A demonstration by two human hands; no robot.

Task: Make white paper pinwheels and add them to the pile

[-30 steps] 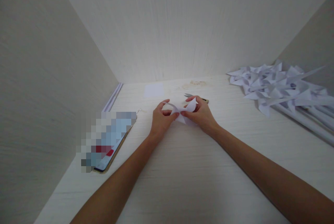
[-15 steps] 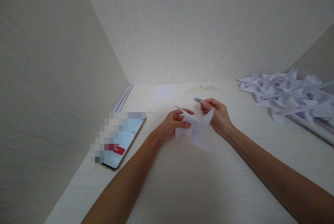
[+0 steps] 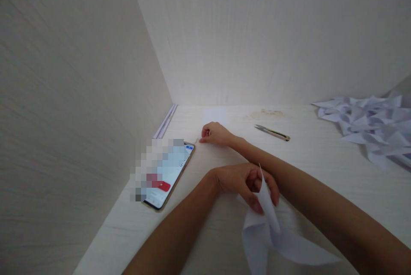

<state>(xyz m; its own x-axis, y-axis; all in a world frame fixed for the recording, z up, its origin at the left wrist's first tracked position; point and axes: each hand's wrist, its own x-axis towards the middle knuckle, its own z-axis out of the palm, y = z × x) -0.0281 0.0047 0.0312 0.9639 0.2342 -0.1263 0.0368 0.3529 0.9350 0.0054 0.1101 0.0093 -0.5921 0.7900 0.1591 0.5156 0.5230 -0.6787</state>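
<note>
My left hand (image 3: 239,181) is closed on a folded white paper pinwheel (image 3: 269,234), gripping it between thumb and fingers. Its pointed blades hang down and spread towards the right forearm. Reaching across in front of it, my right hand (image 3: 216,134) is down on the table with its fingertips pinched together. Beside those fingertips lies a small pale thing (image 3: 197,140), too small to name; whether the fingers hold any of it I cannot tell. A pair of thread snips (image 3: 272,132) rests on the table beyond my right forearm.
A phone (image 3: 173,176), partly pixelated, lies at the left. Behind it are white paper rolls (image 3: 165,122) along the wall. A white paper sheet (image 3: 215,115) lies at the back. Several paper pinwheels (image 3: 372,121) are piled at the right. Walls enclose the table.
The snips have left my right hand and lie on the table. That hand has moved left, towards the phone. My left hand has come nearer and to the right with the pinwheel.
</note>
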